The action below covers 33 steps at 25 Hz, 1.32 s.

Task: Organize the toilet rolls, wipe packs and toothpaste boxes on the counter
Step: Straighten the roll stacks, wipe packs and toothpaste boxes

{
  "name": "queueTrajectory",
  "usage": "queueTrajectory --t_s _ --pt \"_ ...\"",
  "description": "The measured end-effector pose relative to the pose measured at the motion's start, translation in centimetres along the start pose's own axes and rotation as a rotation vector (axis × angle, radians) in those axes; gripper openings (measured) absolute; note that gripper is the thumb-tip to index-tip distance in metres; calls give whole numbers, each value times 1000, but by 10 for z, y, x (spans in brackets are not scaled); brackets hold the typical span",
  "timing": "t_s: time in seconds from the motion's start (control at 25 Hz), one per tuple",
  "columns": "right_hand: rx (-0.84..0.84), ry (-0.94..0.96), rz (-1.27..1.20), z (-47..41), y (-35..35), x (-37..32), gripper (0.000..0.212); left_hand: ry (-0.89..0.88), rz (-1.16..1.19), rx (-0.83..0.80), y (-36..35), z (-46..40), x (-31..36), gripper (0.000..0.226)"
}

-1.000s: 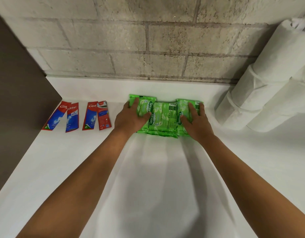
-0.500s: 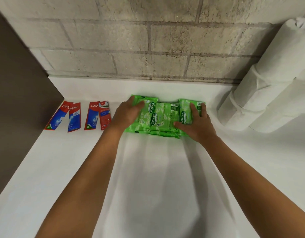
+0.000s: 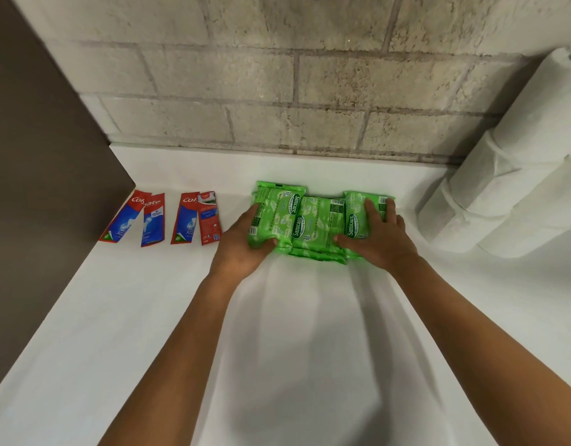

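On the white tabletop (image 3: 123, 317), near the pale block wall (image 3: 277, 91), a cluster of green wipe packs (image 3: 319, 223) lay side by side and partly overlapping, with at least one more pack showing beneath the middle one. The left hand (image 3: 242, 243) gripped the leftmost pack (image 3: 277, 214) at its near left corner, thumb curled over the pack's near edge and the fingers (image 3: 254, 210) wrapped round its left side, so that pack sat tilted above its neighbour. The right hand (image 3: 380, 236) rested on the rightmost pack (image 3: 358, 214), its fingers (image 3: 372, 212) lying nearly straight across the top and the thumb stretched left along the near edge towards the middle pack; whether it was pressing or merely touching could not be told. To the left of the packs, apart from them, four red-and-blue toothpaste boxes (image 3: 168, 220) lay flat in two loose pairs, the outermost close to a dark brown side panel (image 3: 46, 156). At the right, white toilet rolls (image 3: 503, 194) were stacked against the wall, near the packs but not touching them.
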State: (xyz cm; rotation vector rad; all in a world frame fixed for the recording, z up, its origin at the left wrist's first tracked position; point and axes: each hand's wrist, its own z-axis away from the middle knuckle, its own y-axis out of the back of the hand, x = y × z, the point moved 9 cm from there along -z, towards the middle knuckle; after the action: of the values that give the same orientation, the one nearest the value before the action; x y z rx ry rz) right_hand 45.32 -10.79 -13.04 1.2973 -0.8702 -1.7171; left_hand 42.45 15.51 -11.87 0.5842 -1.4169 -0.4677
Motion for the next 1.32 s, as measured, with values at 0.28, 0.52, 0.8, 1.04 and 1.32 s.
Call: queueTrajectory --t_s 0.28,0.52,0.8,1.04,1.32 --pt "163 -88 -155 14 9 5 73 414 372 64 22 -19 -20 34" --pt "150 -85 -165 11 8 -4 74 219 31 -72 12 -35 5 51" --pt "154 -90 -179 13 6 -2 75 308 -413 -29 -9 -36 27 105" --pt "160 -93 -184 13 5 -2 74 299 -390 77 -15 -40 29 106" --pt "151 -89 -171 12 5 -3 75 297 -389 86 -13 -40 27 108"
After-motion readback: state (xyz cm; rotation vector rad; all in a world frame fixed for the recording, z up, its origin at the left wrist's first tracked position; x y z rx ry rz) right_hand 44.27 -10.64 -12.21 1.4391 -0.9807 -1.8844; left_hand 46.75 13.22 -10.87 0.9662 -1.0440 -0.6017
